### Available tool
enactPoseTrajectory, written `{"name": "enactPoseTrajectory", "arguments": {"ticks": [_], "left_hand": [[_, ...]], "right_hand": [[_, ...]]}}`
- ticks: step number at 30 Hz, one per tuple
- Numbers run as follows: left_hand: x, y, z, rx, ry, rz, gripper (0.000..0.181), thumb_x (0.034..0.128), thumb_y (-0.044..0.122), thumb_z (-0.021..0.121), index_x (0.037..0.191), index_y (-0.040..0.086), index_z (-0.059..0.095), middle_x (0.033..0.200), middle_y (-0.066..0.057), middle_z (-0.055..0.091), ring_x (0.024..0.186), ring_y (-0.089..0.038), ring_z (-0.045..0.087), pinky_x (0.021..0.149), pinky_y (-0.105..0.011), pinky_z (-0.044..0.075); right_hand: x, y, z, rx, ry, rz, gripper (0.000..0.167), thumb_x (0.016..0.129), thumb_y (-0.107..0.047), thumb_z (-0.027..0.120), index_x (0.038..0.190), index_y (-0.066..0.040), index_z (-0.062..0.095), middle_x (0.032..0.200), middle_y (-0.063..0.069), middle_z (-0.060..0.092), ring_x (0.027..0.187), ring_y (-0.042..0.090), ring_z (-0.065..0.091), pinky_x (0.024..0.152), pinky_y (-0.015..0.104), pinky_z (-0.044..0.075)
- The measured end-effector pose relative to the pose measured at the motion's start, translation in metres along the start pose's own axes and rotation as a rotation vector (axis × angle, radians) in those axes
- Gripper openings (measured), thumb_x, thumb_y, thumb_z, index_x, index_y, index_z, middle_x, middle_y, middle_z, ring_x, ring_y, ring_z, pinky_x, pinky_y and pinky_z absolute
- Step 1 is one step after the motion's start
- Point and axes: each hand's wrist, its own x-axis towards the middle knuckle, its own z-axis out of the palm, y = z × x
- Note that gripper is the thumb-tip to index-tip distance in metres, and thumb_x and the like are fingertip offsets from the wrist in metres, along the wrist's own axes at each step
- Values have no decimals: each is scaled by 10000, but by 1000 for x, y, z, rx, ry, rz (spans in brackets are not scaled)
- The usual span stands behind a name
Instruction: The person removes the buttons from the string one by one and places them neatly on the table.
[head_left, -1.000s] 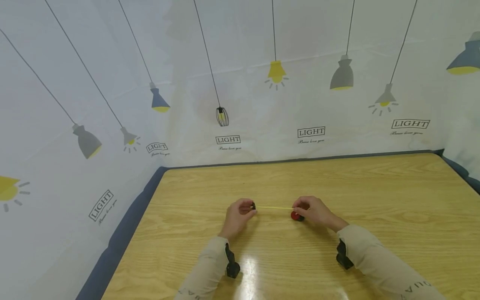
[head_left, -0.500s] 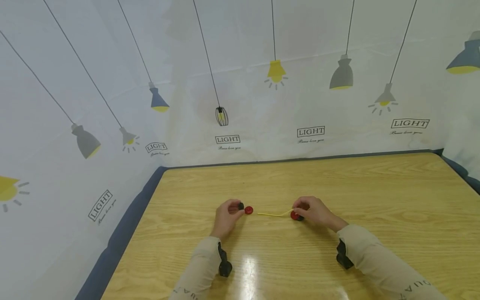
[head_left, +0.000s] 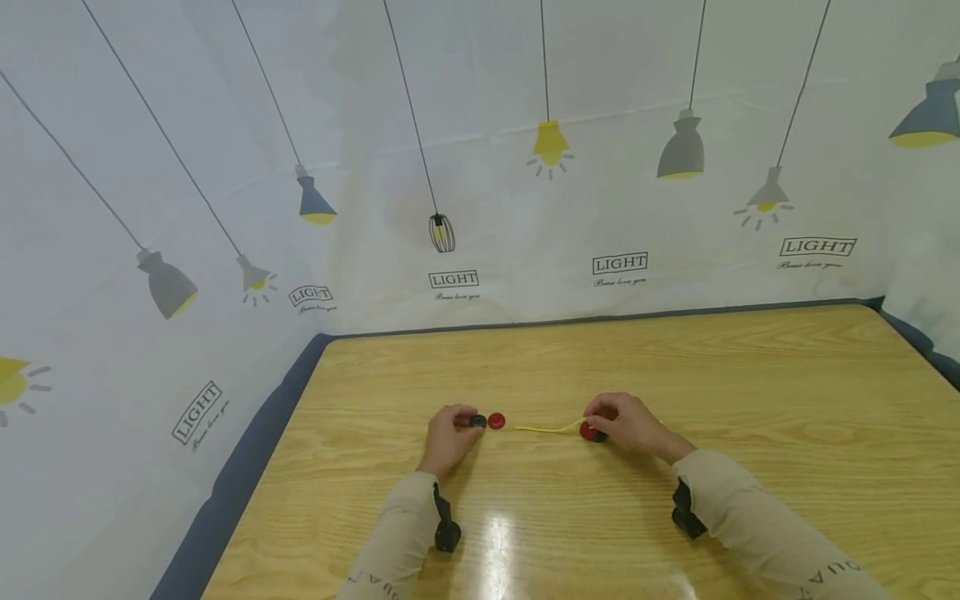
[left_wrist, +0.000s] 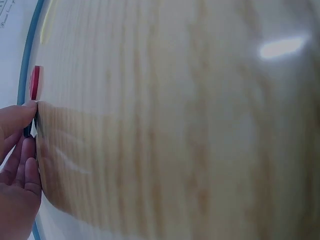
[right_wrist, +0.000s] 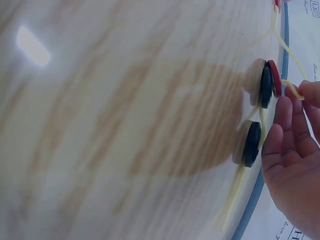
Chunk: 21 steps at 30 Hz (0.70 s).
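In the head view my left hand (head_left: 447, 440) pinches a dark button (head_left: 477, 422) between thumb and fingers, low at the tabletop. Just right of it a red button (head_left: 497, 421) lies flat on the table, also visible in the left wrist view. A yellow string (head_left: 540, 430) stretches loosely across the wood towards my right hand (head_left: 633, 427). That hand pinches the string between thumb and finger, above a second red button (right_wrist: 274, 78). In the right wrist view a dark button (right_wrist: 266, 87) stands against this red one, and another dark button (right_wrist: 252, 144) with string at it is nearby.
A wooden table (head_left: 600, 517) with rounded corners bears everything. Behind it hangs a white cloth (head_left: 510, 200) printed with lamps, and a dark blue border shows along the table's edges. Black wrist cameras (head_left: 447, 533) sit at both cuffs.
A second ago the string was taut between both hands. It now lies slack; my left hand has shifted left and lowered the dark button beside the red one. The right hand has stayed still.
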Motion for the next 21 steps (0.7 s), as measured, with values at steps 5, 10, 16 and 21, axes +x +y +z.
{"name": "enactPoseTrajectory", "arguments": {"ticks": [5,10,16,21], "left_hand": [[0,2,0,-1,-4,-5,259,736,-4,680,980,-54,611,916,-156,573,833,-266,558,718,-344,467],[2,-2,1,17,-5,2,267,727,-5,686,983,-43,620,926,-150,576,839,-261,549,728,-345,455],[3,-3,2,22,-14,-25,286,718,-10,684,996,-35,622,935,-138,564,847,-252,532,743,-347,444],[5,-3,2,13,-23,-43,299,721,-14,676,1014,-30,617,946,-132,563,858,-251,528,758,-358,439]], "right_hand": [[1,0,1,0,3,-3,67,848,-62,579,863,-13,622,813,36,605,734,163,555,644,279,458],[1,1,1,8,5,0,62,848,-57,578,859,-14,622,810,37,606,735,163,553,639,277,456],[2,3,3,17,7,1,53,846,-54,581,850,-19,622,801,35,606,726,159,549,635,273,453],[3,3,4,14,10,-3,52,847,-52,579,849,-21,621,807,34,607,736,164,557,638,272,457]]}}
